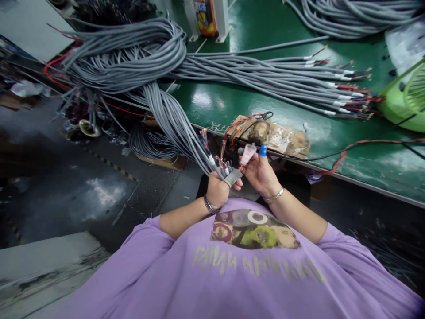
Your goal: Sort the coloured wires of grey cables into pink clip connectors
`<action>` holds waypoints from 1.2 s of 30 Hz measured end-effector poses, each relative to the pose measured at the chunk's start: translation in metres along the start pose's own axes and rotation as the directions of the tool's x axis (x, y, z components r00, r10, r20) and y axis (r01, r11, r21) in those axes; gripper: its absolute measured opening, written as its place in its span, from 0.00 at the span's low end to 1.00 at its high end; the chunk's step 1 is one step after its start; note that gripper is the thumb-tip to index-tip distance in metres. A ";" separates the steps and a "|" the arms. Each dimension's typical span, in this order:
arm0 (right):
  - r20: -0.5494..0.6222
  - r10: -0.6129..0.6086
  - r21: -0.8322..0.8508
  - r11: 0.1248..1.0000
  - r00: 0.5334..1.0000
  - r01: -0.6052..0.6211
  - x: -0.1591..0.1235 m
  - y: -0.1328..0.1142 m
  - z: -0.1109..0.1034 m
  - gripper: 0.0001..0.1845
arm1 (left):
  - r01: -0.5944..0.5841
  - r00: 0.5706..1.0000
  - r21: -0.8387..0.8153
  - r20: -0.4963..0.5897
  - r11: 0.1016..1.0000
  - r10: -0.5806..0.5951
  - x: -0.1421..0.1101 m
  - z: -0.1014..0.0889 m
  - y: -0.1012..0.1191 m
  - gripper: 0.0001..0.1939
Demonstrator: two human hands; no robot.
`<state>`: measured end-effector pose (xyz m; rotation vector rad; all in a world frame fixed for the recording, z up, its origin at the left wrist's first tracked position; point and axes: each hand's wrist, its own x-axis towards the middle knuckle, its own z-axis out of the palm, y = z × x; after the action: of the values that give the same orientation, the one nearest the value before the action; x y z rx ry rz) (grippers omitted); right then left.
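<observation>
At center frame, the left hand (219,188) clasps gray cables (179,122) just below colored wire ends (205,141), the right hand (260,173) nearby, its hold unclear.

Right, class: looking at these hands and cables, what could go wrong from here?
The left hand grips several gray cables together, so their splayed wires could tangle. Hanging off the green table, they might drag the coiled pile down. Wire ends beside the green fan might snag on it.
</observation>
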<state>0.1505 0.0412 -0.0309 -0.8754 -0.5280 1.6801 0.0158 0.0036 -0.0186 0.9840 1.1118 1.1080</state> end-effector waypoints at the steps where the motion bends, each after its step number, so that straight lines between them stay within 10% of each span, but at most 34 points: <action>1: 0.007 0.017 0.003 1.000 1.000 -0.017 -0.001 -0.001 -0.002 0.34 | -0.004 1.000 -0.020 0.018 1.000 0.004 -0.001 -0.002 0.000 0.17; 9: -0.032 0.100 0.073 0.993 0.994 -0.097 -0.008 -0.003 -0.026 0.28 | 0.125 0.980 -0.116 0.170 0.985 -0.104 0.003 -0.014 0.003 0.22; 19: 0.002 -0.091 -0.253 0.963 0.996 0.089 -0.037 -0.017 -0.051 0.16 | 0.135 0.974 -0.064 0.190 0.989 -0.121 0.005 -0.013 -0.004 0.23; 31: 0.251 -0.314 -0.672 0.625 0.916 0.398 -0.081 -0.011 -0.006 0.13 | -0.157 0.950 0.246 0.304 0.957 0.077 -0.022 -0.014 -0.010 0.12; 36: 0.258 -0.287 -0.618 0.685 0.923 0.386 -0.083 -0.011 -0.004 0.11 | -0.277 0.913 0.305 0.378 0.911 0.151 -0.027 -0.017 -0.009 0.08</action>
<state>0.1696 -0.0353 -0.0022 -1.0749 -1.3626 1.2044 -0.0017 -0.0237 -0.0256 1.5570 0.9391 0.8727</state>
